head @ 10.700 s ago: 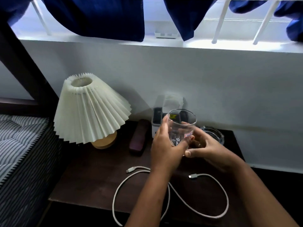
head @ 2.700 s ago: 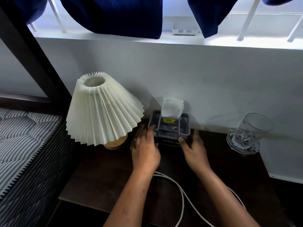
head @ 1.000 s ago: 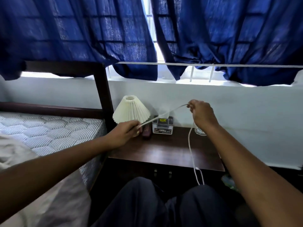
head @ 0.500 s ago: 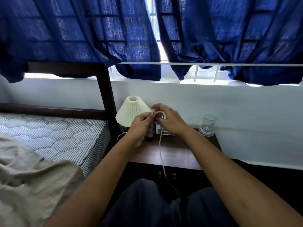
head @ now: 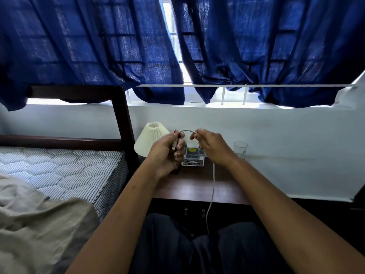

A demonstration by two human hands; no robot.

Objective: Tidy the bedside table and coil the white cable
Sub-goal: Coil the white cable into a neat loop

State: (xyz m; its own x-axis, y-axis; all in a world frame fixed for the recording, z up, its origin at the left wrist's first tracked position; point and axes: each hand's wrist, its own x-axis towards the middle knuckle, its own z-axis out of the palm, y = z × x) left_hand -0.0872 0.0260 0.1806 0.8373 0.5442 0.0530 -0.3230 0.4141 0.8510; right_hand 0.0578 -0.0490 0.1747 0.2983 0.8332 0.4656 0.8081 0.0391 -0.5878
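Right hand (head: 213,147) drew off left hand (head: 167,153); white cable (head: 213,176) arcs btwn, prob. pinched.

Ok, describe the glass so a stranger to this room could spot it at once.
Below the blue curtains, a dark table stands against the white wall beside the bed. The glass stands at its back right corner, right of the box. It is the only clear thing there; the lamp is cream and pleated, the box opaque.

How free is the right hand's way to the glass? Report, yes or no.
Probably yes: the glass stands just right of the right hand, nothing visible between them. But its fingers pinch the white cable, so it would have to let go or drag that along.
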